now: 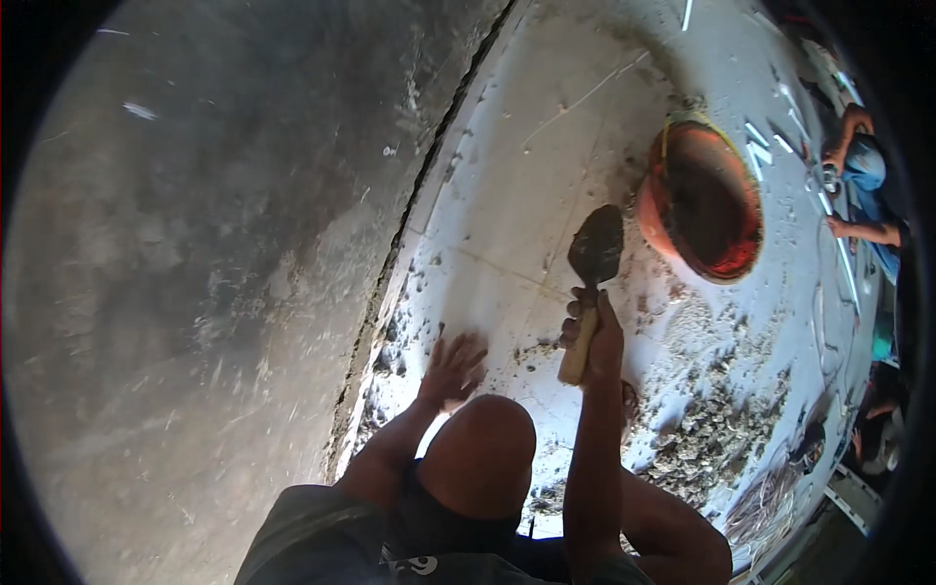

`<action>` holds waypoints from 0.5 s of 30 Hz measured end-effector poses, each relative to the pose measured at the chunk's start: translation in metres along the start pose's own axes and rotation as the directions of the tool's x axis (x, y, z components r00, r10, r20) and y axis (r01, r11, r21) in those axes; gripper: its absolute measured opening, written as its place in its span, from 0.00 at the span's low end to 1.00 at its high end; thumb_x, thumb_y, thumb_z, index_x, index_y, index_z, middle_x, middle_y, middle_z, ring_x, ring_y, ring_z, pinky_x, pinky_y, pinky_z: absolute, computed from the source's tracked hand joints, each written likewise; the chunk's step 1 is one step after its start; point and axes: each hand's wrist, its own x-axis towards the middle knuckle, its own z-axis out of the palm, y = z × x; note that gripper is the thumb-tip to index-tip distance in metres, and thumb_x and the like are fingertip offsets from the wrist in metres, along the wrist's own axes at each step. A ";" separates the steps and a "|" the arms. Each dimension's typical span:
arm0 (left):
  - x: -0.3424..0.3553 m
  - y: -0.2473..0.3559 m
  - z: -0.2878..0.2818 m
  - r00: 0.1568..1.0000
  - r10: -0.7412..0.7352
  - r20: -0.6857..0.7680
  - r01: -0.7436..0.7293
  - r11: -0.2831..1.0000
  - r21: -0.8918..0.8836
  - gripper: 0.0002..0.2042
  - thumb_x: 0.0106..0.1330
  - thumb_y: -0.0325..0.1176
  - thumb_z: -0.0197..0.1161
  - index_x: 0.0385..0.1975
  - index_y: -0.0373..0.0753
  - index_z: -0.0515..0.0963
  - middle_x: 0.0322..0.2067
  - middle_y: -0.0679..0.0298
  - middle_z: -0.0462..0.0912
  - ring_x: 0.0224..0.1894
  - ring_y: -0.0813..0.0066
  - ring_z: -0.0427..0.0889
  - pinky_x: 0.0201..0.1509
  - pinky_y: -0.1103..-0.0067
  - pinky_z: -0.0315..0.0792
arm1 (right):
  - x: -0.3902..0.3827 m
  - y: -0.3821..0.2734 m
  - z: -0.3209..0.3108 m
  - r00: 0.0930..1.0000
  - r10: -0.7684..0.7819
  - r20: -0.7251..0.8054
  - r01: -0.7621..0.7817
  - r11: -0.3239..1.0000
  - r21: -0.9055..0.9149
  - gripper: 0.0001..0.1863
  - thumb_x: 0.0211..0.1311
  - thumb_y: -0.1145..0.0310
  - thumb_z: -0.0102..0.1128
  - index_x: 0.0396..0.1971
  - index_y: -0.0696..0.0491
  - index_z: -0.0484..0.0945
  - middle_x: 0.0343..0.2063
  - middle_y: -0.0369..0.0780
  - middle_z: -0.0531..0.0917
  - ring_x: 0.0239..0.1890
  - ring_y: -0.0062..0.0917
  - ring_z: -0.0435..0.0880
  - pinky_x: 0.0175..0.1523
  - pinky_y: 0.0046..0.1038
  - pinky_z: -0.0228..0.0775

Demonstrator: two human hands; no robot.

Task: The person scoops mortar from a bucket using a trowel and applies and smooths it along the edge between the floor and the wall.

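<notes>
My right hand (593, 330) grips the wooden handle of a trowel (593, 255), whose dark blade points up toward an orange pan (704, 203) of wet mortar. Fingers spread, my left hand (450, 369) presses flat on the white tiled floor (507, 195) near the foot of the grey plastered wall (195, 273). I crouch, and my knee (478, 453) shows between my forearms.
Lumps of mortar and rubble (717, 429) lie scattered on the floor to the right and along the joint (390, 283) between wall and floor. Another person (863, 185) sits at the far right edge, holding a small object.
</notes>
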 end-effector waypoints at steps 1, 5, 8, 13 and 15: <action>-0.006 -0.004 0.004 1.000 -0.010 -0.021 0.012 0.998 0.054 0.32 0.66 0.53 0.55 0.71 0.56 0.59 0.75 0.63 0.48 0.77 0.63 0.43 0.77 0.53 0.32 | 0.004 0.019 0.005 0.998 0.052 -0.020 -0.052 0.998 0.019 0.24 0.74 0.50 0.43 0.52 0.56 0.73 0.28 0.33 0.74 0.21 0.18 0.71 0.23 0.21 0.64; -0.001 0.008 0.003 0.998 -0.006 -0.067 0.009 0.999 0.045 0.33 0.62 0.52 0.60 0.69 0.57 0.63 0.74 0.63 0.52 0.76 0.62 0.46 0.76 0.52 0.34 | 0.008 0.038 0.006 0.999 0.021 0.045 -0.026 0.994 0.110 0.21 0.74 0.53 0.42 0.52 0.55 0.73 0.27 0.33 0.74 0.21 0.18 0.70 0.24 0.22 0.63; -0.001 0.008 -0.004 0.992 0.022 -0.122 -0.024 1.000 -0.019 0.36 0.55 0.48 0.67 0.67 0.55 0.65 0.72 0.60 0.57 0.75 0.58 0.51 0.75 0.49 0.38 | -0.005 0.025 0.032 0.979 -0.168 -0.115 0.184 0.971 0.149 0.21 0.74 0.54 0.42 0.54 0.53 0.72 0.29 0.33 0.74 0.22 0.17 0.69 0.26 0.22 0.64; -0.002 0.009 -0.007 0.997 0.003 -0.083 -0.005 1.000 -0.023 0.33 0.57 0.49 0.66 0.66 0.56 0.68 0.71 0.63 0.58 0.74 0.63 0.53 0.76 0.52 0.41 | 0.004 0.045 0.059 0.803 -0.554 -0.218 0.568 0.823 0.002 0.22 0.72 0.53 0.47 0.57 0.52 0.66 0.34 0.37 0.75 0.26 0.22 0.75 0.29 0.25 0.69; -0.011 -0.005 0.009 0.991 0.039 -0.128 -0.039 0.999 0.003 0.34 0.56 0.49 0.66 0.66 0.54 0.68 0.71 0.62 0.59 0.74 0.61 0.55 0.76 0.52 0.42 | 0.024 0.100 0.065 0.737 -0.639 -0.222 0.625 0.768 -0.137 0.25 0.69 0.52 0.51 0.58 0.51 0.65 0.41 0.42 0.77 0.35 0.29 0.80 0.40 0.32 0.76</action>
